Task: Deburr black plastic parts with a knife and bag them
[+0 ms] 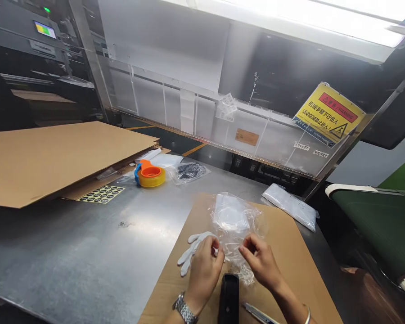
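Both hands over cardboard sheet [290, 252], bare, wrists raised, fingers curled inward. Left hand [206, 261] and right hand [259, 260] face each other, apart. Each grip narrow, thumb near forefinger; can't tell if either pinches film. Clear bag [234, 245] lies on the sheet, crumpled end between hands, something white inside. Farther back on counter [121, 243], small bag [191, 172] contains something dark.
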`<state>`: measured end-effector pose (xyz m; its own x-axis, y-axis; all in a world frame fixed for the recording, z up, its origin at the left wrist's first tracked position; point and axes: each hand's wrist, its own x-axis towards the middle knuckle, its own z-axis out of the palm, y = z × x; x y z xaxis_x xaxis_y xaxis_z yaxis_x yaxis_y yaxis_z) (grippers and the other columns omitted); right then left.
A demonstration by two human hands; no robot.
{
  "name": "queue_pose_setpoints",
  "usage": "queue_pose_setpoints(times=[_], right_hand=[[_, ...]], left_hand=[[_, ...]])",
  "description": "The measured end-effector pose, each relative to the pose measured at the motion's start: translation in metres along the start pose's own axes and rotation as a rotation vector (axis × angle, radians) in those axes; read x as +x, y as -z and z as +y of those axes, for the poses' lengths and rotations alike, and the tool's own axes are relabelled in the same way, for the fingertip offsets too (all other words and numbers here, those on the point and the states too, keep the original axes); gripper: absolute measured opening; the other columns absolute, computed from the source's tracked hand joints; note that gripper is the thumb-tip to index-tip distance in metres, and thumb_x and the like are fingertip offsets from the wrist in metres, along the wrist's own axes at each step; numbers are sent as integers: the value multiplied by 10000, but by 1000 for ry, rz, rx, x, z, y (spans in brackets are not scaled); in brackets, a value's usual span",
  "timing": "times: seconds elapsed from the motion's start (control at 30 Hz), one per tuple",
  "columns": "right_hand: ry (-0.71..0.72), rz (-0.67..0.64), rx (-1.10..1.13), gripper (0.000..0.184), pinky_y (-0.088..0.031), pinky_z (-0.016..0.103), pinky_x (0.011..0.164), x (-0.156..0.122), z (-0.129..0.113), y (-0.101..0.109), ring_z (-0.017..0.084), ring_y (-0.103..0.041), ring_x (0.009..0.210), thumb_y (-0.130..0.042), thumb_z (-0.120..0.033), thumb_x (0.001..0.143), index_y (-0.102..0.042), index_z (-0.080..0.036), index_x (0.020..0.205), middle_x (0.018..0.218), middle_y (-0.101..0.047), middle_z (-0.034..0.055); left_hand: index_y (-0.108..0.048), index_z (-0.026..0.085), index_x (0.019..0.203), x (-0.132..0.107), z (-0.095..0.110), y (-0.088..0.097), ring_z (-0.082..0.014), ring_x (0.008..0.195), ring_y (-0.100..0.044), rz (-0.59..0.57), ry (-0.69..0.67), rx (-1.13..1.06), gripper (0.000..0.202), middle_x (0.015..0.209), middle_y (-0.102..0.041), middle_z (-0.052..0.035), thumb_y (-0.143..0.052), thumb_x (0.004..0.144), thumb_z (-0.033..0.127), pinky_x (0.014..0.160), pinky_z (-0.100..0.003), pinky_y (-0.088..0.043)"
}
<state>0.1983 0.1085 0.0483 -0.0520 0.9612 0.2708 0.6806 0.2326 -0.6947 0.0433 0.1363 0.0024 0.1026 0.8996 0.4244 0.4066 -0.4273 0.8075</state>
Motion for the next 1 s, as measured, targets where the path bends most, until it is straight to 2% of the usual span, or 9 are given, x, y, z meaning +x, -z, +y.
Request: queue_pose_setpoints(times=[0.1,0.2,0.27,0.4,0.57,0.67,0.77,0.87,1.0], right_hand=[[85,-72,-101,195,-362,254,625,-11,-14,-13,140,-473,670,-485,-287,841,-467,-205,665,683,-526,1],[59,-67,-212,161,-379,279,668,-32,-18,-24,179,-535,750,-435,-310,879,-525,-223,779,776,-587,38],[-32,-22,-305,202,-377,290,617,-54,-10,-34,206,-569,709,-425,-373,889,-544,-223,825,755,-607,66],[-173,-28,-423,283,-288,274,436,-107,24,-60,212,-541,448,-521,-457,798,-529,-228,631,478,-554,63],[-218,-78,-381,317,-368,282,478,-152,40,-61,229,-609,554,-344,-414,891,-585,-253,762,582,-627,75],[-245,-225,-180,351,-400,252,512,-163,30,-52,194,-614,593,-297,-434,919,-592,-256,854,644,-641,43],[-251,-358,2,421,-394,214,526,-165,21,-56,149,-578,580,-321,-506,906,-587,-216,757,617,-595,11],[-265,-312,-13,555,-382,193,503,-164,21,-68,119,-537,541,-226,-544,917,-502,-184,598,551,-528,-4],[-298,-222,-111,556,-376,193,460,-166,27,-76,125,-551,496,-179,-493,942,-472,-188,581,517,-540,1]], left_hand=[[-624,208,936,-13,-3,10,-240,924,-529,2,-166,133,219,945,-610,-78,-430,834,191,810,-381,-398],[-653,231,825,-20,-10,23,-200,759,-531,-35,-261,256,246,769,-613,-42,-417,855,168,718,-328,-383],[-649,209,822,-25,-20,32,-195,706,-512,-5,-249,346,274,712,-593,-44,-385,873,155,678,-322,-366],[-640,186,831,-45,-40,43,-202,693,-523,4,-184,480,245,703,-584,-46,-403,848,124,661,-318,-381],[-634,184,836,-78,-48,41,-207,695,-576,-112,-78,536,228,718,-625,-46,-417,827,116,647,-318,-415],[-636,172,838,-87,-44,38,-220,718,-604,-193,-16,515,231,753,-659,-62,-408,850,145,652,-328,-432],[-644,178,861,-89,-39,39,-207,738,-631,-278,11,449,242,792,-685,-58,-402,869,165,646,-307,-454],[-648,212,877,-90,-34,44,-150,741,-653,-376,-2,353,218,809,-707,-5,-436,869,163,628,-232,-477],[-638,227,917,-95,-31,49,-109,751,-661,-426,-33,291,187,829,-715,30,-481,850,150,667,-176,-494]])
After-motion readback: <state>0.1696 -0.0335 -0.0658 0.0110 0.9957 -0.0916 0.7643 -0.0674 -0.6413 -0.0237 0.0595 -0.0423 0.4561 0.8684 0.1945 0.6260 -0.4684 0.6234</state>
